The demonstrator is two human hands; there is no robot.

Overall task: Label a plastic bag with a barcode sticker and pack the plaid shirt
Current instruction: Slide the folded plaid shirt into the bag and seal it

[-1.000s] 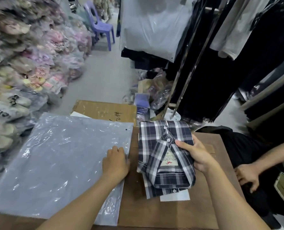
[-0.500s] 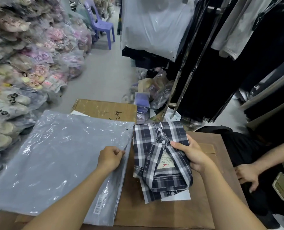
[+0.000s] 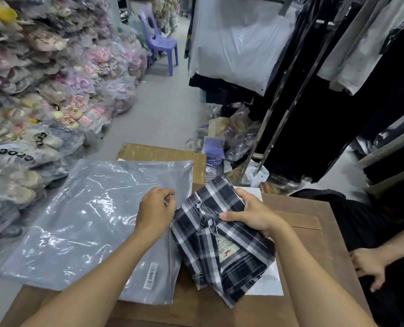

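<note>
A clear plastic bag (image 3: 85,220) lies flat on the cardboard work surface (image 3: 297,251), left of centre. A white barcode sticker (image 3: 150,275) is stuck near its lower right corner. My left hand (image 3: 156,212) pinches the bag's right edge at its opening. The folded navy-and-white plaid shirt (image 3: 222,246) is tilted with its far end toward the bag's opening, collar label facing up. My right hand (image 3: 253,214) grips the shirt from its right side, thumb on top.
A white paper sheet (image 3: 268,284) lies under the shirt. A flat cardboard box (image 3: 163,154) sits beyond the bag. Bagged shoes (image 3: 42,97) pile up at left. A clothes rack (image 3: 314,79) stands at right. Another person's hand (image 3: 371,265) rests at right edge.
My left hand went from flat on the bag to pinching its edge. My right hand swung the shirt left and tilted it toward the bag's opening.
</note>
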